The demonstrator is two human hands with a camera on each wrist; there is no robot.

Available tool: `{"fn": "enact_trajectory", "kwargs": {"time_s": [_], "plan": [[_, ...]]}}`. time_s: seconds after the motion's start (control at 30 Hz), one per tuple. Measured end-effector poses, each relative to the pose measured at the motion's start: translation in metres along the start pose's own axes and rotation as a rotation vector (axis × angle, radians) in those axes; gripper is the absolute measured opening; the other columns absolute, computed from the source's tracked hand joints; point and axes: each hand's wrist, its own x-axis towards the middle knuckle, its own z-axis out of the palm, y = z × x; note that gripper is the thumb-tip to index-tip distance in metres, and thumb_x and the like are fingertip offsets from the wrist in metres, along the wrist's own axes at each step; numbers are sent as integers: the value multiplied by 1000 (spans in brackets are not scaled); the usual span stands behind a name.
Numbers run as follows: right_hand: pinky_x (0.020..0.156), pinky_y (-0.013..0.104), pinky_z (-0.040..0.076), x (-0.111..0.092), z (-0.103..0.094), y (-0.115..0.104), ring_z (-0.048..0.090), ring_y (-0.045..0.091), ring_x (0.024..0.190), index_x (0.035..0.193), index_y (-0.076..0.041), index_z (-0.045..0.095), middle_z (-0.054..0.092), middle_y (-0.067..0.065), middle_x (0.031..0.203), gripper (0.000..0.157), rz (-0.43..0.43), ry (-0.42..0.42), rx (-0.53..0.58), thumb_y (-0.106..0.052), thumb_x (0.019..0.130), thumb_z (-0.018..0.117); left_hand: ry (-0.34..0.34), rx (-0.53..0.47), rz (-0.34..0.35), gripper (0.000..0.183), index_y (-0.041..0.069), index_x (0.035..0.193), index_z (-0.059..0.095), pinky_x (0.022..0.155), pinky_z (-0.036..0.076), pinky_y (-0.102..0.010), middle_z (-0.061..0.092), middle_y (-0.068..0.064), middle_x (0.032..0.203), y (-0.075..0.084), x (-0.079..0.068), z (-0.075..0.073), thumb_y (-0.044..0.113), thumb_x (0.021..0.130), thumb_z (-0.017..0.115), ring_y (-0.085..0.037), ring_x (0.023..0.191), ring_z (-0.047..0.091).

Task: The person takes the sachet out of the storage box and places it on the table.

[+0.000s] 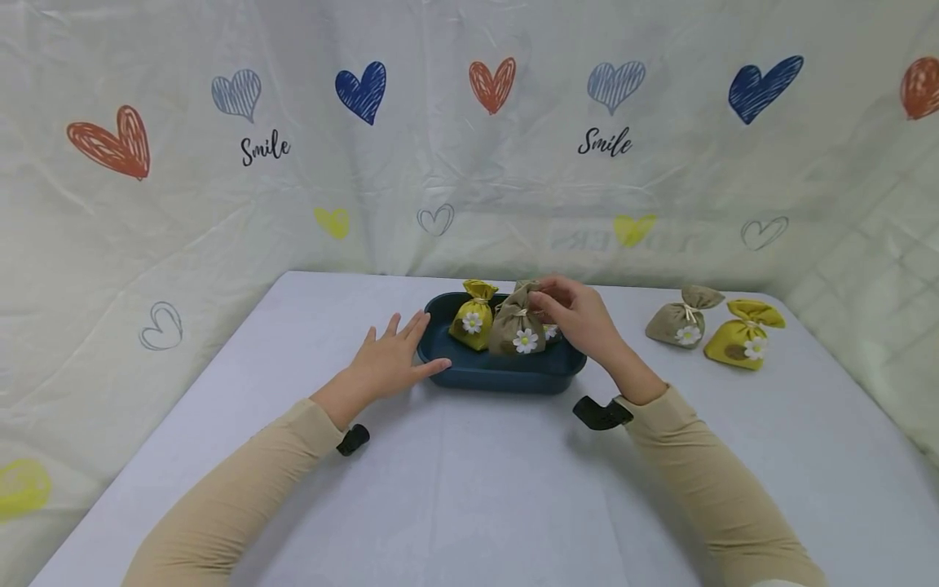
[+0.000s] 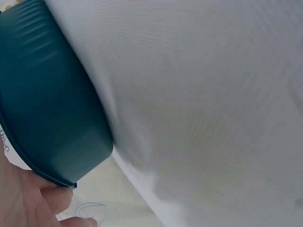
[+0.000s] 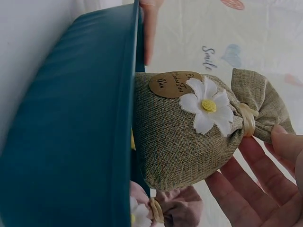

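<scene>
My right hand (image 1: 579, 318) pinches the gathered neck of a brown linen sachet (image 1: 513, 330) over the dark teal tub (image 1: 506, 381). A white daisy and a round brown tag decorate the sachet (image 3: 184, 137) in the right wrist view. Fingers spread, my left hand (image 1: 389, 359) rests on the tub's left rim; fingertips of that hand (image 2: 57, 198) touch the rim in the left wrist view. A yellow sachet (image 1: 469, 322) sits inside the tub at the left. Behind the held one, mostly hidden, lies a pink sachet (image 3: 177, 205).
To the right of the tub on the white table (image 1: 506, 489) lie another brown sachet (image 1: 671, 324) and another yellow sachet (image 1: 734, 338), side by side. A white curtain (image 1: 513, 179) printed with hearts hangs behind the table.
</scene>
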Motion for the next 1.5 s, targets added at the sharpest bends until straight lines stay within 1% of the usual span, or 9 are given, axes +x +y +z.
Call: {"fn": "enact_trajectory", "kwargs": {"time_s": [0.2, 0.37, 0.53, 0.73, 0.93, 1.2, 1.33, 1.43, 1.5], "plan": [[82, 37, 60, -2, -13, 0, 70, 22, 97, 122, 5, 64, 71, 22, 110, 29, -9, 33, -42, -19, 107, 60, 8, -10, 3, 98, 12, 166, 11, 118, 13, -69, 11, -5, 171, 1, -2, -1, 74, 98, 43, -41, 155, 11], [83, 39, 60, -4, -22, 2, 68, 14, 93, 120, 4, 64, 70, 21, 108, 29, -24, 51, -74, -21, 107, 59, 5, -16, 1, 98, 12, 166, 11, 118, 12, -68, 11, -4, 171, 1, -2, -1, 75, 97, 43, -41, 155, 10], [82, 34, 60, -6, -29, 3, 68, 13, 94, 120, 6, 63, 70, 23, 109, 29, -32, 58, -68, -21, 107, 59, 1, -9, -2, 99, 13, 166, 10, 118, 13, -68, 10, -4, 171, 1, -1, -1, 75, 97, 42, -41, 155, 10], [81, 27, 59, -10, -34, 3, 66, 2, 92, 120, 7, 62, 69, 24, 112, 30, -7, 69, -48, -20, 107, 58, 0, -9, 0, 98, 13, 167, 11, 118, 13, -68, 11, -4, 172, 1, -1, 0, 75, 97, 42, -41, 155, 10], [84, 31, 59, -14, -39, 6, 66, 0, 92, 120, 9, 60, 67, 25, 112, 30, 0, 78, -25, -17, 108, 57, -5, -5, -1, 98, 12, 166, 12, 118, 13, -68, 12, -5, 171, 1, -1, -2, 75, 97, 42, -41, 155, 11], [79, 21, 58, -18, -49, 10, 65, -4, 90, 119, 12, 60, 67, 24, 111, 30, -15, 113, -28, -16, 107, 57, -4, -3, -3, 98, 12, 166, 12, 118, 13, -68, 12, -5, 171, 1, -1, -3, 76, 97, 42, -42, 155, 11], [77, 19, 57, -19, -57, 13, 66, -4, 89, 115, 12, 60, 70, 10, 103, 27, -28, 142, -25, -14, 107, 58, -3, -6, -4, 98, 13, 167, 12, 118, 12, -68, 12, -5, 171, 1, -1, -3, 75, 97, 42, -41, 155, 10], [77, 18, 57, -22, -63, 15, 66, -4, 89, 114, 12, 60, 68, -5, 98, 25, -29, 157, -23, -12, 106, 58, -1, -4, -4, 98, 13, 166, 12, 118, 13, -68, 12, -5, 171, 1, -1, -2, 75, 97, 42, -41, 155, 11], [77, 17, 56, -23, -67, 17, 66, -5, 88, 114, 13, 59, 67, -10, 96, 25, -27, 168, -26, -11, 106, 58, 0, -1, -4, 98, 13, 166, 12, 118, 13, -68, 12, -5, 171, 1, 0, -1, 76, 97, 42, -41, 155, 11]]}}
